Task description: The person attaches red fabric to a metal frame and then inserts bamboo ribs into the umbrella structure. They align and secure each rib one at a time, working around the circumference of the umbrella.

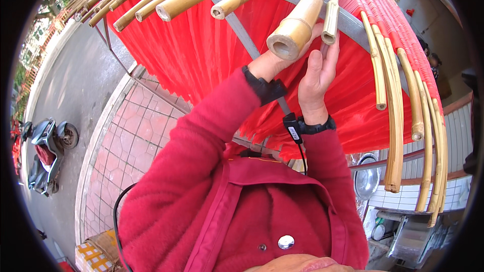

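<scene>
A thick bamboo pole (301, 22) points toward me with its hollow end in front, and a thinner bamboo pole (330, 17) lies just right of it. My left hand (269, 64) reaches under the thick pole and curls round it, most of its fingers hidden behind. Against the underside of the thin pole rests my right hand (317, 83), palm up, with thumb apart and fingers stretched; their tips are partly hidden. Red wrapping covers the far parts of both poles. Red cloth-like strips (176, 55) hang below them.
Several more poles lie on a grey metal frame (242, 35), spread left, while others (393, 131) slant down at right. Beyond the paved sidewalk (133, 116), a scooter (45, 156) stands on the road. A taped carton (96, 252) sits lower left; a round metal basin (366, 176) is right.
</scene>
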Demonstrator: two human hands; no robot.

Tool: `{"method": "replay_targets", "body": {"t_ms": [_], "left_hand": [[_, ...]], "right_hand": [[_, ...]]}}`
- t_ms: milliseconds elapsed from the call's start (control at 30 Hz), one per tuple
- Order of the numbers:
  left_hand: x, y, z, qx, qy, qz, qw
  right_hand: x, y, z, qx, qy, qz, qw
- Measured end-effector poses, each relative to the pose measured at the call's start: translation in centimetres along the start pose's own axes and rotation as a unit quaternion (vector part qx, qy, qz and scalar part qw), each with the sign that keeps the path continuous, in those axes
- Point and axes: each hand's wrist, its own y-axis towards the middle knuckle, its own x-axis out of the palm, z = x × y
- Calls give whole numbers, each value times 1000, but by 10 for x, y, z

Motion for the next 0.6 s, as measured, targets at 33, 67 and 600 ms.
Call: {"method": "replay_targets", "body": {"t_ms": [33, 67, 600], "left_hand": [[0, -3, -1, -10, -5, 6, 1000], [0, -5, -1, -18, -11, 10, 1000], [-15, -12, -20, 123, 304, 46, 944]], "right_hand": [[2, 3, 4, -13, -13, 1, 1000], [3, 6, 7, 8, 6, 10, 1000], [-32, 15, 42, 30, -136, 72, 988]]}}
